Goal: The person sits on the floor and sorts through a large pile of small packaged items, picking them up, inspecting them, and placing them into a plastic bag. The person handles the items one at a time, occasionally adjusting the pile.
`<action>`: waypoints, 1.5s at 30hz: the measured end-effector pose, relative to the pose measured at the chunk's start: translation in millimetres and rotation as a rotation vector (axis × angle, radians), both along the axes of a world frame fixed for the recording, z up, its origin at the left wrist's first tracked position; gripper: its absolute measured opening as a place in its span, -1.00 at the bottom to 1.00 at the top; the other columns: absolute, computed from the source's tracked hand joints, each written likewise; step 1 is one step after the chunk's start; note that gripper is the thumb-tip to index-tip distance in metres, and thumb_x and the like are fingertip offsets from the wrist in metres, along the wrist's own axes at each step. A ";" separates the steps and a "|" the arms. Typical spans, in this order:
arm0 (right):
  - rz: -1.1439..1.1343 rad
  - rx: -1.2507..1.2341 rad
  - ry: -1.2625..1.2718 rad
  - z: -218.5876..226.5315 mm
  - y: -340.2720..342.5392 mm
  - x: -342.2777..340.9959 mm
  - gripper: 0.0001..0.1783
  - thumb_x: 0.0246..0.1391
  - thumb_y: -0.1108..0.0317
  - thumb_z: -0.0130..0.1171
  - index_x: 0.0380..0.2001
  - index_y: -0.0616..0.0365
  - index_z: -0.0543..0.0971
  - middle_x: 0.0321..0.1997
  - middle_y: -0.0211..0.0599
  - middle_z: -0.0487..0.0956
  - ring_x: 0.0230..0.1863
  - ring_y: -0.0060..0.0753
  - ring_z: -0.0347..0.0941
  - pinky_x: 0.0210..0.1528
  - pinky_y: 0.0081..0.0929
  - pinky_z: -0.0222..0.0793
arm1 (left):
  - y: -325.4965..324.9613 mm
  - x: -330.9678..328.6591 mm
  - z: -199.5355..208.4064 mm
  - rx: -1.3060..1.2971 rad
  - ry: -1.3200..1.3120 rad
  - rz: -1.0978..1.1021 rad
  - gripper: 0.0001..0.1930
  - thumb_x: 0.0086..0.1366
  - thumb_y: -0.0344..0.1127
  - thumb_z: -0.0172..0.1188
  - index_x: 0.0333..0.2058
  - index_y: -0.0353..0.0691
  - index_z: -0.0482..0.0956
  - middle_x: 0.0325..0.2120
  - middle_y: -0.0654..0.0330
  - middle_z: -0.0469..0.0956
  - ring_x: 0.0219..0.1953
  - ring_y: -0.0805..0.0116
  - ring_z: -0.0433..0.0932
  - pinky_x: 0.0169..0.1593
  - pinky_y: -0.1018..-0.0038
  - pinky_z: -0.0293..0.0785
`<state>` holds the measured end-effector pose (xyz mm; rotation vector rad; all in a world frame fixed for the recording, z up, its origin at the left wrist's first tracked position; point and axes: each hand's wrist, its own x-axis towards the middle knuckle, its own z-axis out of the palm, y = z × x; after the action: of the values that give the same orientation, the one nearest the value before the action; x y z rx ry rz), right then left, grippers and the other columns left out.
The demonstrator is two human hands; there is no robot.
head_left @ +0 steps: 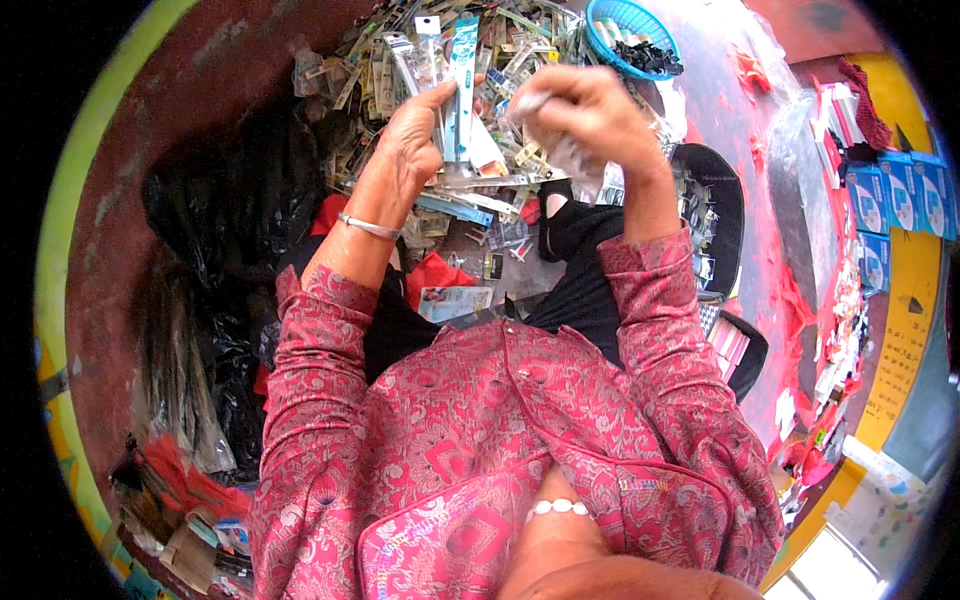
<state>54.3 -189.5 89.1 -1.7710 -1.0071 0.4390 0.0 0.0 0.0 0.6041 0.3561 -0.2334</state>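
- Red floor (150, 150) strewn with a heap of small packets (500, 190).
- Left hand (415, 135) grips long blue-white carded packs (462, 75), upright.
- Right hand (590, 105) clenched on clear crinkled wrapper (570, 155), above the heap.

Glossy clear plastic packets (450, 120) lie heaped far ahead. The sleeves (320, 350) are patterned woven cloth with a slight sheen. A smooth metal bangle (368, 227) circles the left wrist, and the blue basket (630, 35) is plastic mesh.

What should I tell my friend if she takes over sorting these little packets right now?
Left hand: holds upright a fan of long blister packs.
Right hand: closed around a small clear packet.
Things: a big pile of packets lies on the floor ahead; blue basket beyond it.
Done: several packs gathered in the left hand.
Left: most of the pile looks unsorted.
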 end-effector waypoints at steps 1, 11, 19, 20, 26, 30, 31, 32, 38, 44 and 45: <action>-0.174 0.048 0.226 0.5 -3.1 5.2 -0.84 -0.16 0.43 0.12 -0.41 0.20 0.55 -0.49 -0.41 0.54 -0.49 -0.65 0.41 -0.41 -0.70 0.33 | -1.4 -0.2 1.5 -0.018 -0.007 -0.006 -0.67 0.21 -0.25 -0.05 -0.15 -0.37 0.42 -0.47 0.12 0.48 -0.38 0.34 0.49 -0.29 0.46 0.48; -0.247 -0.138 -0.395 -18.9 35.7 -13.5 -0.74 -0.23 0.19 0.12 -0.49 0.15 0.52 -0.51 -0.16 0.52 -0.45 -0.19 0.47 -0.37 -0.37 0.36 | -20.2 -7.3 8.7 0.059 0.000 -0.092 -0.80 0.17 -0.34 -0.03 -0.28 -0.29 0.44 -0.42 0.17 0.52 -0.42 0.35 0.53 -0.32 0.42 0.51; -0.802 -0.047 0.080 -15.0 -4.1 35.7 -0.60 -0.18 0.08 0.17 -0.53 0.29 0.53 -0.69 -0.32 0.48 -0.66 -0.55 0.36 -0.58 -0.53 0.28 | -20.2 -14.2 19.1 0.232 -0.097 -0.151 -0.69 0.14 -0.26 0.06 -0.17 -0.32 0.44 -0.46 0.23 0.51 -0.54 0.50 0.46 -0.41 0.61 0.41; -0.700 0.006 0.377 -20.2 -1.4 33.5 -0.59 -0.18 0.07 0.18 -0.54 0.30 0.53 -0.69 -0.39 0.45 -0.65 -0.59 0.30 -0.59 -0.58 0.23 | -20.5 -14.1 19.5 0.263 -0.116 -0.161 -0.68 0.13 -0.25 0.08 -0.18 -0.31 0.45 -0.47 0.23 0.51 -0.55 0.50 0.46 -0.43 0.61 0.41; -0.596 0.064 0.347 -18.1 13.3 20.1 -0.74 -0.22 0.25 0.23 -0.66 0.27 0.51 -0.69 -0.42 0.43 -0.68 -0.64 0.27 -0.64 -0.66 0.16 | -14.5 -17.5 24.5 0.261 -0.058 -0.221 -0.75 0.13 -0.23 0.08 -0.31 -0.32 0.46 -0.52 0.18 0.51 -0.55 0.43 0.47 -0.48 0.55 0.43; -0.696 0.412 0.579 -18.3 -4.9 36.5 -0.82 -0.21 0.37 0.23 -0.67 0.22 0.46 -0.67 -0.38 0.46 -0.68 -0.64 0.31 -0.64 -0.68 0.19 | -6.6 -12.7 21.1 0.156 -0.072 -0.163 -0.68 0.20 -0.26 -0.02 -0.14 -0.34 0.35 -0.39 0.11 0.53 -0.45 0.40 0.52 -0.35 0.51 0.49; -0.737 0.433 0.575 -23.3 -7.6 40.3 -0.82 -0.22 0.38 0.24 -0.68 0.20 0.46 -0.67 -0.40 0.46 -0.68 -0.66 0.30 -0.65 -0.69 0.17 | -4.4 -12.7 16.6 0.100 -0.063 -0.161 -0.69 0.20 -0.26 -0.03 -0.14 -0.34 0.35 -0.38 0.11 0.52 -0.44 0.40 0.52 -0.35 0.50 0.50; -0.733 0.420 0.550 -26.8 -10.2 42.8 -0.82 -0.22 0.38 0.24 -0.68 0.20 0.46 -0.67 -0.41 0.45 -0.68 -0.68 0.29 -0.65 -0.69 0.15 | -3.2 -12.3 13.1 0.045 -0.054 -0.160 -0.69 0.21 -0.25 -0.04 -0.15 -0.34 0.35 -0.38 0.10 0.52 -0.43 0.39 0.53 -0.34 0.48 0.51; -0.650 0.376 0.473 -27.4 -17.7 45.4 -0.85 -0.18 0.36 0.23 -0.60 0.20 0.51 -0.59 -0.43 0.49 -0.59 -0.65 0.37 -0.54 -0.70 0.26 | -7.1 -12.8 17.5 0.007 0.069 -0.148 -0.65 0.19 -0.25 -0.01 -0.13 -0.38 0.36 -0.35 0.14 0.49 -0.47 0.44 0.48 -0.37 0.52 0.48; -0.338 -0.192 0.211 -5.5 -5.8 24.2 -0.71 -0.21 0.16 0.24 -0.69 0.15 0.49 -0.70 -0.61 0.33 -0.66 -0.77 0.13 -0.63 -0.70 -0.03 | -5.9 -16.2 29.8 0.394 -0.131 -0.360 -0.63 0.07 -0.12 0.14 -0.28 -0.33 0.50 -0.48 0.25 0.49 -0.49 0.56 0.43 -0.39 0.69 0.37; -0.274 -0.278 0.175 -3.7 -2.5 24.6 -0.71 -0.20 0.16 0.24 -0.70 0.14 0.49 -0.72 -0.62 0.32 -0.67 -0.77 0.12 -0.65 -0.70 -0.04 | -12.4 -20.1 35.0 0.398 -0.129 -0.380 -0.64 0.03 -0.10 0.19 -0.33 -0.29 0.52 -0.48 0.26 0.48 -0.49 0.57 0.42 -0.40 0.70 0.34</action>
<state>78.9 -191.9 85.5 -2.0439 -0.5899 0.5691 -20.1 -12.4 35.0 1.0761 0.1593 -0.4914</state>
